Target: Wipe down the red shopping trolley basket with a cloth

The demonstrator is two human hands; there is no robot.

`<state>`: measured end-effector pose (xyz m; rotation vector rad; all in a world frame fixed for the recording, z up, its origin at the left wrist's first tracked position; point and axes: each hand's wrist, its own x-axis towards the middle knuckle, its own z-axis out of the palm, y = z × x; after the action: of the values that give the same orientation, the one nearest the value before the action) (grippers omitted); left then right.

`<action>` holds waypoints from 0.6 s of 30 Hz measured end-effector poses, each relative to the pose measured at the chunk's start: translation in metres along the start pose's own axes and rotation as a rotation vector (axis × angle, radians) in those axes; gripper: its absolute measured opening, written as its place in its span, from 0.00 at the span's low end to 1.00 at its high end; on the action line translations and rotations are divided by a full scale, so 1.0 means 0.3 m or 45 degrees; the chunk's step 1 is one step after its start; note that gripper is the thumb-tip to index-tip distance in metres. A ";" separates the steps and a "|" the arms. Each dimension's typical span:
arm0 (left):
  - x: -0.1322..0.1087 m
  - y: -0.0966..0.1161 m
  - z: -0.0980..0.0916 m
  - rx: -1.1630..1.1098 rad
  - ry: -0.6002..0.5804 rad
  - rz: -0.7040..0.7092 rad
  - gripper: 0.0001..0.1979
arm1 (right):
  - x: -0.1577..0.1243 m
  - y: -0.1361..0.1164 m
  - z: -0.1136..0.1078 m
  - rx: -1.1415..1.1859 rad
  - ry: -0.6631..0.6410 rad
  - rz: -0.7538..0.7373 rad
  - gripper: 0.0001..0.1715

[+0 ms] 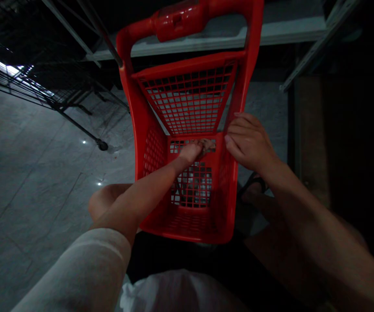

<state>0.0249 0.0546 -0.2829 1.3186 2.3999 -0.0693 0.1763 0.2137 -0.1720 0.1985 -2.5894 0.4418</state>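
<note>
A red plastic shopping basket cart [187, 236] stands in front of me, with latticed walls and a tall handle at its far end. My left hand [191, 151] reaches down inside it, near the far end of the floor grid. Its fingers are closed on a crumpled, pale brownish cloth [208, 144], which is dim and partly hidden by the hand. My right hand [247, 141] is closed over the right rim, with the fingertips on the inner side. Behind the left hand slants the basket's latticed back flap [193, 99].
A pale metal shelf [278, 34] runs behind the cart's handle. At the left stands a dark wire cart [27, 82] with a caster [102, 144] on the grey tiled floor [43, 182]. My sandalled foot [253, 188] is right of the basket. The far right is very dark.
</note>
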 end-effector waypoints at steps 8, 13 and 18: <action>0.003 -0.152 -0.003 0.081 0.082 -0.449 0.25 | -0.015 -0.002 0.009 0.033 -0.111 0.060 0.26; -0.018 -0.091 0.054 0.105 0.041 -0.373 0.30 | -0.018 0.002 0.014 0.073 -0.140 0.061 0.26; -0.016 -0.117 0.045 0.101 -0.022 -0.347 0.25 | -0.022 0.007 0.013 0.060 -0.159 0.022 0.26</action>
<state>0.0028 0.0283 -0.2986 1.0097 2.5703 -0.2524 0.1799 0.2148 -0.1791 0.2267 -2.7065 0.5124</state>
